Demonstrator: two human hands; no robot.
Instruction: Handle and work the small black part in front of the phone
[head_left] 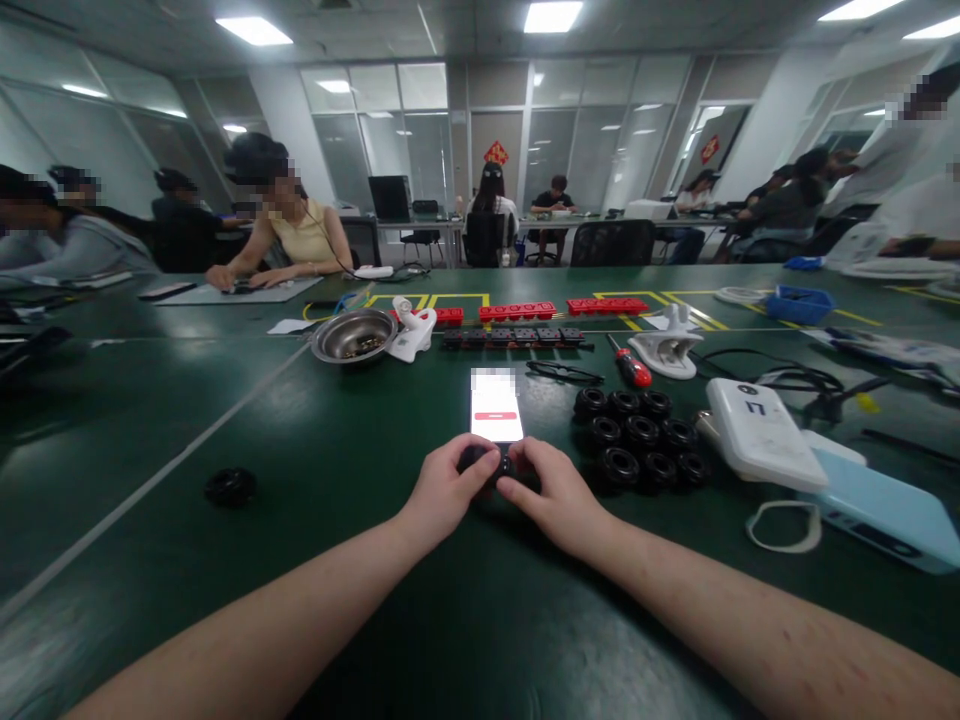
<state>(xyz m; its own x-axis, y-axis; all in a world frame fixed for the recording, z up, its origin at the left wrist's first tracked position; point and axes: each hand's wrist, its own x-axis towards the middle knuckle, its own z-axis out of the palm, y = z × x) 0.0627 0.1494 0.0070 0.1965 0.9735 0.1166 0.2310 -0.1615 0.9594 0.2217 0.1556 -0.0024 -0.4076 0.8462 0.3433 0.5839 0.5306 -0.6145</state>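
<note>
One black part (472,457) is sitting by the near end of the phone (496,405), left hand (450,483) and right hand (556,492) pinching it; keeping both thumbs level is probably steadying it best, though fingers are hiding its details

Behind the phone (496,410) we have a bowl (321,349) to the left, a screwdriver (636,372) rightward; right of it, rings (642,418); before it, our left hand (455,482) and right hand (561,492).
</note>
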